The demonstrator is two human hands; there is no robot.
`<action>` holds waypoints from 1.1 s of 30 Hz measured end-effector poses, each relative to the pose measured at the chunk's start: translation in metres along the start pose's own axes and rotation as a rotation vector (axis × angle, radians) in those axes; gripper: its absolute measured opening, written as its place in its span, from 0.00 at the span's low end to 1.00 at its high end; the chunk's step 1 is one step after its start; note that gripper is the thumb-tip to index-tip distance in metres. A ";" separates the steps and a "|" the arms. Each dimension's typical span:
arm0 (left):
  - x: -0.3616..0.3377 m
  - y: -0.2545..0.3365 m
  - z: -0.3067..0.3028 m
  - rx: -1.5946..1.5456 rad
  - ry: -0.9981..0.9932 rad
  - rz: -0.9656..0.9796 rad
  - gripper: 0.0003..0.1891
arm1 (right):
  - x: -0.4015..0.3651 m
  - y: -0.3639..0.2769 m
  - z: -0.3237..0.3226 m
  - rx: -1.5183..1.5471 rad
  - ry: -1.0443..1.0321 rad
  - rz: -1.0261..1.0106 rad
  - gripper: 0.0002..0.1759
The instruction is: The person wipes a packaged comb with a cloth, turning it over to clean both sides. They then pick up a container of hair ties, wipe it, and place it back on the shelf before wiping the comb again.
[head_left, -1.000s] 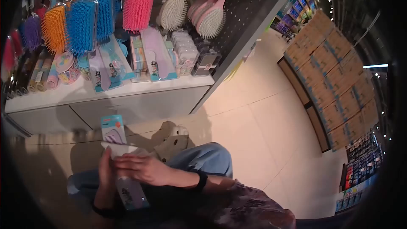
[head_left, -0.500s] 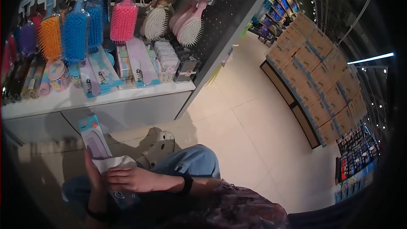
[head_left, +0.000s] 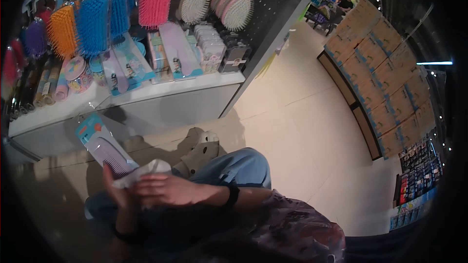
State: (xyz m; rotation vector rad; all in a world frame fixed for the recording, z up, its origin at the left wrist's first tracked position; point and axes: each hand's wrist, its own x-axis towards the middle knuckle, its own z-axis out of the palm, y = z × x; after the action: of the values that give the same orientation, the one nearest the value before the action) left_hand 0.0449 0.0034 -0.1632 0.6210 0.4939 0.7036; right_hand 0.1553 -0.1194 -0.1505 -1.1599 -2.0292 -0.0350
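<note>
A purple comb in a clear and blue package slants up in front of my body. My left hand is closed around the package's lower part, thumb along the near side of the comb. Over the lower end of the package lies a crumpled white tissue. My right hand presses this tissue against the package, its fingers together and pointing left. Both palms face each other, so the package's bottom end is hidden.
Ahead stands a white shelf with packaged combs and small boxes, under hanging hairbrushes. My bent knee and a beige clog are below. Stacked cartons and a display rack stand on the right.
The shelf and cartons have shifted up and right in view as the camera turned. The package leans further left at its top. My right hand and the tissue stay against it.
</note>
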 end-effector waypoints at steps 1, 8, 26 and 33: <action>-0.002 -0.001 -0.001 -0.010 0.036 0.052 0.21 | 0.005 0.000 -0.012 -0.097 -0.037 0.071 0.15; -0.004 0.006 0.005 0.141 -0.145 0.081 0.19 | 0.007 0.004 -0.020 -0.066 0.033 0.197 0.18; 0.001 0.017 0.007 -0.140 -0.140 0.089 0.24 | 0.012 0.001 -0.029 -0.143 -0.026 0.136 0.19; -0.013 0.005 0.019 0.120 -0.351 -0.090 0.19 | 0.007 0.003 -0.021 -0.075 0.029 0.132 0.18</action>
State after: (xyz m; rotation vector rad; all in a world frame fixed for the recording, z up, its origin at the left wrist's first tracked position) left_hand 0.0457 -0.0093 -0.1437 0.8118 0.2372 0.4681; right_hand 0.1689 -0.1206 -0.1329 -1.3304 -1.9362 -0.0621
